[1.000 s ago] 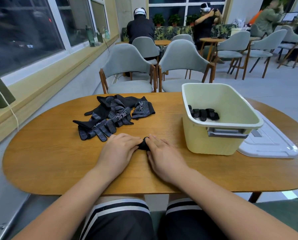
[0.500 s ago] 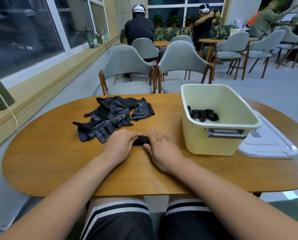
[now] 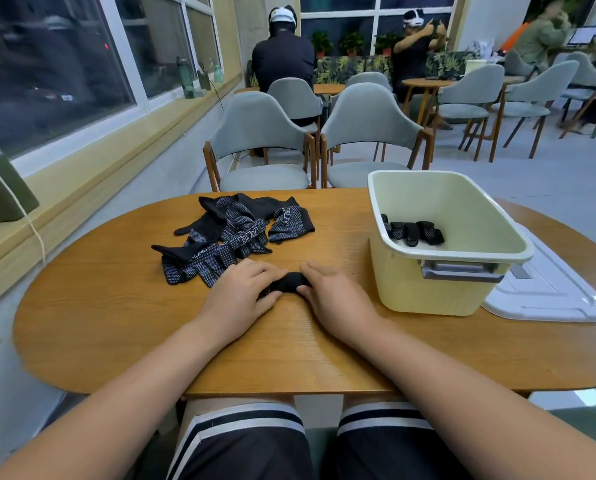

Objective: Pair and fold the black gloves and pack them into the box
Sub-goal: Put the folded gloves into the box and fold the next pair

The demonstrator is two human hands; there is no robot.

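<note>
Head view: rolled glove pair (image 3: 291, 282), on the table (image 3: 116, 323), is pinched at either end between thumb and fingers of left hand (image 3: 244, 292) and right hand (image 3: 334, 299). More of the roll is exposed than a second ago, so folding is judged nearly done. Loose gloves (image 3: 227, 233) are heaped behind. One folded pair (image 3: 411, 232) is lodged in the box (image 3: 428, 299), with the lid (image 3: 549, 299) beside. The path to the box is unobstructed.
</note>
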